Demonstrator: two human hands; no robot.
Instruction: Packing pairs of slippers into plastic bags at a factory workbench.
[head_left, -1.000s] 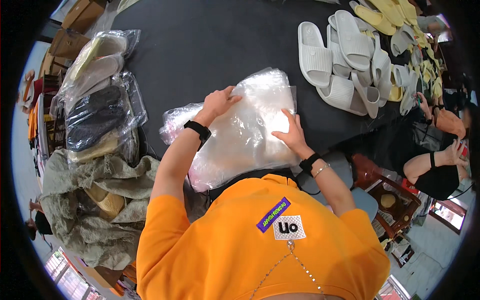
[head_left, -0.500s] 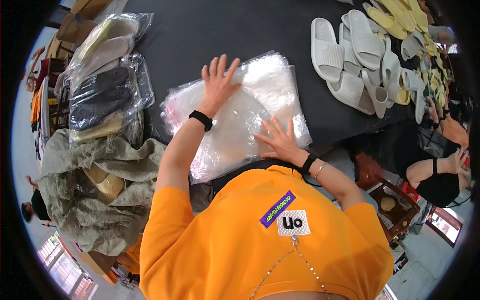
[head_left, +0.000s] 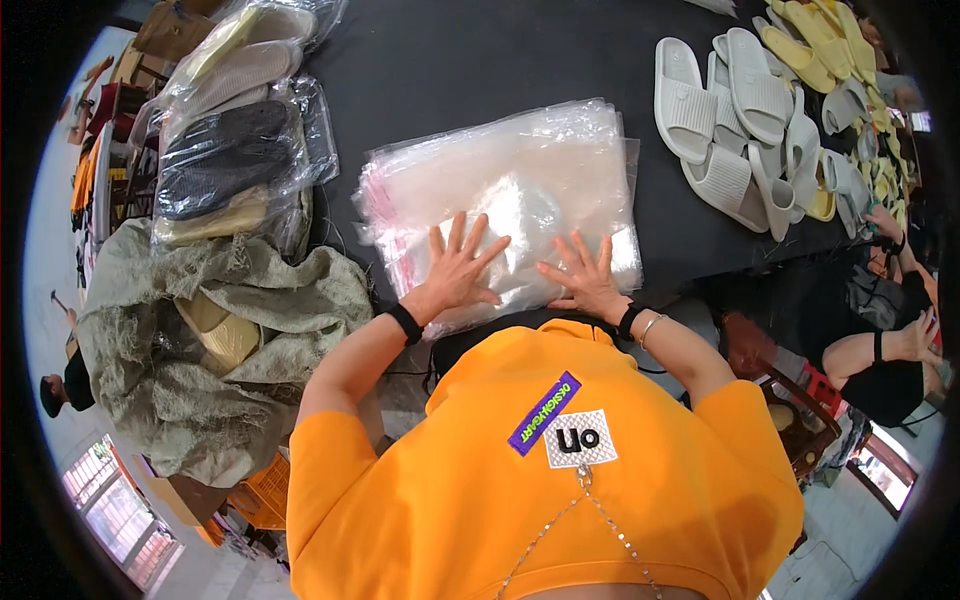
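while both hands rest on its near part, a stack of clear plastic bags (head_left: 520,190) lies on a smooth black tabletop (head_left: 480,55), close to the edge by the person. the bags are thin, glossy and slightly wrinkled, roughly rectangular, with uneven layered edges and a pinkish strip along the left end. the stack's long axis runs from left to right, its right end angled a little away from the person.

the left hand (head_left: 462,268) is open, palm down, fingers spread and pointing away from the body. the right hand (head_left: 588,280) is open too, its spread fingers pointing away and slightly left. the stack is under both hands, and most of it extends beyond their fingertips.

farther left are slippers in crinkled clear wrapping (head_left: 225,155), a dark ribbed pair among them. nearer the person, a coarse grey-green woven sack (head_left: 140,330) gapes around a yellow slipper (head_left: 225,338). to the right of the stack, well apart, sits a loose pile of light grey slippers (head_left: 758,95) with ribbed straps; yellow slippers (head_left: 800,55) lie beyond. at the far right, another person's arm (head_left: 860,362) is bent.
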